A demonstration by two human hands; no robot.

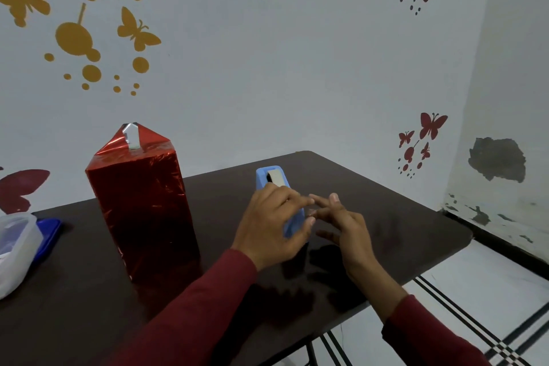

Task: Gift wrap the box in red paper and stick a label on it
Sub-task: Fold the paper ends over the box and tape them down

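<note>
While upright at the table's left, the box wears red paper, its top flap taped. Just right: blue tape dispenser, gripped by the left hand, fingers curled round it. Right hand alongside, fingers loosely spread, holding nothing discernible. Far left: plastic container.

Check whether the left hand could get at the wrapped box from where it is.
Probably yes. The left hand holds the blue tape dispenser, and the box stands upright just to its left on the table, with nothing between them. It would need to let go first.
</note>
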